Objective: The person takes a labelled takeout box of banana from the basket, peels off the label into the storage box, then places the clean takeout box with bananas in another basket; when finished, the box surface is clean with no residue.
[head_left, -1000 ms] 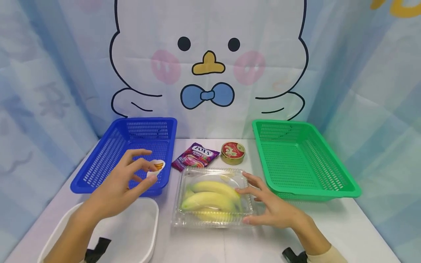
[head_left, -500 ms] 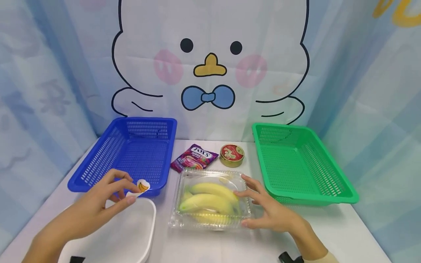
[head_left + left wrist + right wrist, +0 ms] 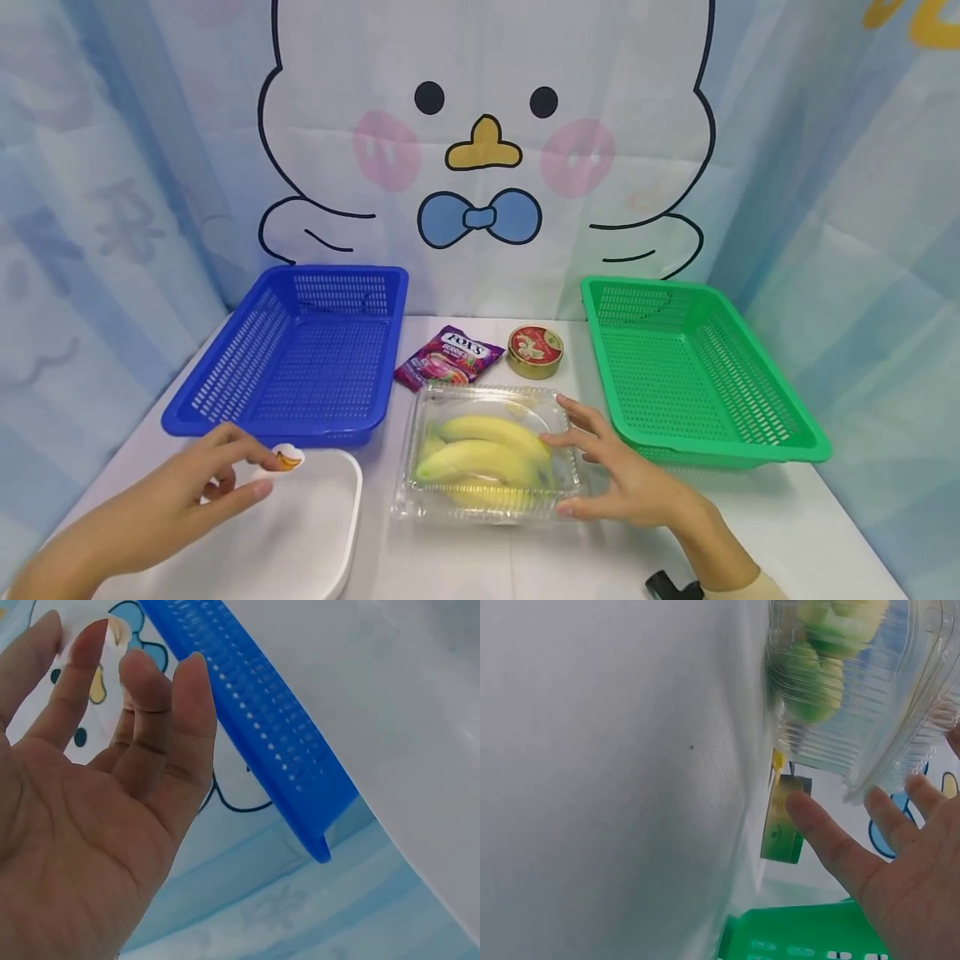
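In the head view my left hand [image 3: 183,492] holds a small white sticker [image 3: 287,458] with a banana picture at its fingertips, above the white tray [image 3: 356,508]. The left wrist view shows that sticker [image 3: 117,631] partly hidden behind the fingers. A clear plastic clamshell box [image 3: 405,500], lid down, contains several yellow bananas [image 3: 480,462]. At the box's right side is my right hand [image 3: 626,475], its fingers spread, with fingertips on the lid's edge and the thumb near the front corner.
Behind the box lie a purple Fox's candy bag [image 3: 450,358] and a round red-and-gold tin [image 3: 536,350]. A blue basket [image 3: 397,350] stands at back left, a green basket [image 3: 600,367] at back right. A printed curtain [image 3: 480,275] hangs behind the table.
My left hand has come down and to the left with the sticker, from over the blue basket's front to over the white tray. The right hand has stayed at the box.
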Motion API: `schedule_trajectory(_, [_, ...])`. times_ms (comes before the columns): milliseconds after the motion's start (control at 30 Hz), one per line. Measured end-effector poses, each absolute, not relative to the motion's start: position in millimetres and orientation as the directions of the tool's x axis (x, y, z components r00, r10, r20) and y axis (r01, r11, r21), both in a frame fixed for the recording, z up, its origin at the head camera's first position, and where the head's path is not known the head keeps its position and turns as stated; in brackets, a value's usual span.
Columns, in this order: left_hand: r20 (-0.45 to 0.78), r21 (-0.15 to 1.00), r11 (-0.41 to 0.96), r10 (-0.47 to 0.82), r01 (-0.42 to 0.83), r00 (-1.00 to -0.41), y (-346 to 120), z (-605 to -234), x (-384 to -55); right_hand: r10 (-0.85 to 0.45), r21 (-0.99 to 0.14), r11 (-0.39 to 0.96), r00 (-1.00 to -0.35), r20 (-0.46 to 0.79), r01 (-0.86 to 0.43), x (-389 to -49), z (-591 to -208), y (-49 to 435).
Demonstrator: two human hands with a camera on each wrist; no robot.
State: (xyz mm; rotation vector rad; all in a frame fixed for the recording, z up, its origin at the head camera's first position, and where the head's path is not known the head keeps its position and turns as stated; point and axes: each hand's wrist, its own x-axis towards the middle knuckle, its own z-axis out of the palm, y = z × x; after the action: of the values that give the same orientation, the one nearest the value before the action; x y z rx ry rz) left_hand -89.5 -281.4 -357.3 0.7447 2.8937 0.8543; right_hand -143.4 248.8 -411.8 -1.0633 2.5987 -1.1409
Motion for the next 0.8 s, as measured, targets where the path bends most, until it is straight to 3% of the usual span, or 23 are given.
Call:
schedule_trajectory(233, [0.052,0.510,0.764,0.431,0.395,-0.901,-297,-364,-91,-0.637,-0.680,0.466,-0.748,0.186,-0.566,-144,-413,250])
schedule_trajectory(500, [0.051,0.461,0.841,0.292,0.282,-0.955,-323,-366,-85,-0.650,-0.672,0.460,-0.736,0.189,-0.580,-146,-415,246])
schedule_trajectory(800, [-0.065,0.428,0.894,0.179,0.135,-0.982,-340,-367,-85,-0.639,-0.688,0.461,-0.747,0.181,-0.561,-144,-415,249])
